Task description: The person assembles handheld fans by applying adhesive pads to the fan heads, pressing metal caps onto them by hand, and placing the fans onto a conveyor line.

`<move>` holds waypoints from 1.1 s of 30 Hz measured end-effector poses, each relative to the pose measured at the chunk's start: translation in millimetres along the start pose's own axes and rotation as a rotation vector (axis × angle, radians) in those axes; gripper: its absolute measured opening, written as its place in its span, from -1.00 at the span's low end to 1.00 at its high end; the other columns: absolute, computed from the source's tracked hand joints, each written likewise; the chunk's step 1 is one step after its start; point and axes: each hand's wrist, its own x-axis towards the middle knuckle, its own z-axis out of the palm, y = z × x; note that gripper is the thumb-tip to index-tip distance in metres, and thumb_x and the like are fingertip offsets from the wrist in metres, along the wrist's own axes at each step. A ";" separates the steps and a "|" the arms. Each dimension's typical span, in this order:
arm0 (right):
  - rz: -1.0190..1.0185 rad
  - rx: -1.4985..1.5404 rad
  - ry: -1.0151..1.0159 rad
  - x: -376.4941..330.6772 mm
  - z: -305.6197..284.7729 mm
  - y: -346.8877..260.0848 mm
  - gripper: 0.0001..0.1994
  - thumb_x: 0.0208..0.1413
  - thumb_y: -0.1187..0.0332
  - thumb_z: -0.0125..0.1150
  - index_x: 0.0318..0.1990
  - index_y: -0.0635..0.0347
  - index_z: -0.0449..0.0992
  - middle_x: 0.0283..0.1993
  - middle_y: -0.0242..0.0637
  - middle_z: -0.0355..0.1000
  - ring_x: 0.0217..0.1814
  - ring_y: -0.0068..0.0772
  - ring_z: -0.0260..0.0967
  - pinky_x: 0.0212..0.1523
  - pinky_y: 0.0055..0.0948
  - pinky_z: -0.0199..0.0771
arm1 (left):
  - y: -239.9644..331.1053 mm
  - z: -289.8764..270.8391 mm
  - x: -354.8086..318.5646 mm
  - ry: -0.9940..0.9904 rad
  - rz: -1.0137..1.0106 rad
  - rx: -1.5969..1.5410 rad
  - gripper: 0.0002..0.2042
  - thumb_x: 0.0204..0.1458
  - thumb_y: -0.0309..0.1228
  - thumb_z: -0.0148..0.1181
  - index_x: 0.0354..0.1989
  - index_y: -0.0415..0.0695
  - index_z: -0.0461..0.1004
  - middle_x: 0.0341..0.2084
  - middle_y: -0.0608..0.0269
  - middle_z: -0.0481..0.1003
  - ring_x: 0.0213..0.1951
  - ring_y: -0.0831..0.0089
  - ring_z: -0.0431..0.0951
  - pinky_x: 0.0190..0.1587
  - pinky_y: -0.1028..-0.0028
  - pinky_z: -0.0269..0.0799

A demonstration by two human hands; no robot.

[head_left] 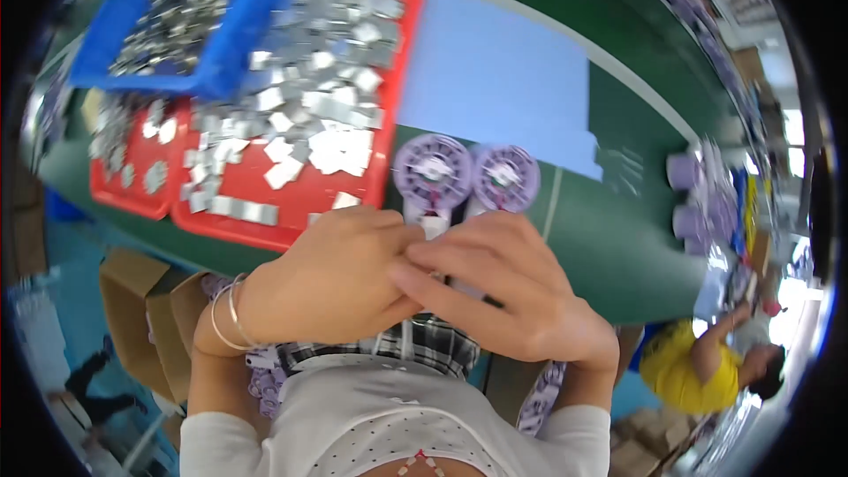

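Observation:
Two round lilac parts with slotted faces, which look like small handheld fans, lie side by side on the green table: a left fan [433,171] and a right fan [506,177]. Just below them my hands meet at the table's near edge. My left hand [331,274], back upward and with bangles at the wrist, has its fingers curled in. Over its fingertips bends my right hand [508,287], fingers closed toward the left ones. A small dark bit shows beneath the right fingers; what is gripped is hidden. The fans' lower ends are partly covered by my hands.
Left of the fans, a red tray [291,234] holds many small silvery plates. A blue bin [208,84] of metal pieces rests over its far part. A pale blue sheet [503,71] lies beyond the fans. Cardboard boxes [132,318] stand below left; a person in yellow [693,367] is at right.

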 end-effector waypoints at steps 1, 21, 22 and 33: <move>0.046 -0.050 0.075 -8.5 0.5 -3.6 -0.55 -0.25 0.51 0.32 -0.05 0.32 0.62 -0.06 -0.12 0.47 -0.12 -0.19 0.46 -0.13 -0.28 0.51 | 3.9 4.2 8.8 0.015 0.048 0.064 -0.87 -0.08 -0.38 0.31 -0.47 -0.15 0.51 -0.45 0.28 0.45 -0.40 0.24 0.48 -0.37 0.25 0.42; 0.864 0.534 0.767 -57.1 12.6 52.6 -0.84 0.04 0.69 0.32 -0.19 0.41 0.61 -0.03 -0.08 0.54 0.07 -0.35 0.46 0.12 -0.39 0.42 | -0.2 103.1 33.2 0.517 0.020 0.508 -0.57 -0.16 -0.43 0.31 0.00 -0.10 0.61 -0.04 0.17 0.44 -0.06 0.18 0.43 -0.02 0.15 0.35; 0.873 0.538 0.759 -58.5 15.2 52.1 -0.84 0.04 0.69 0.32 -0.19 0.41 0.61 -0.03 -0.08 0.54 0.07 -0.35 0.46 0.12 -0.39 0.42 | -0.2 104.3 32.4 0.513 0.011 0.501 -0.57 -0.16 -0.43 0.31 0.00 -0.10 0.61 -0.04 0.17 0.44 -0.06 0.18 0.43 -0.02 0.15 0.35; 0.785 0.439 0.743 -65.0 27.6 53.7 -0.86 0.02 0.67 0.37 -0.24 0.38 0.61 -0.24 -0.16 0.61 0.20 -0.17 0.39 0.14 -0.24 0.41 | -3.5 105.6 34.6 0.526 -0.018 0.481 -0.58 -0.15 -0.37 0.30 -0.02 -0.12 0.61 -0.04 0.16 0.43 -0.06 0.18 0.43 -0.03 0.13 0.29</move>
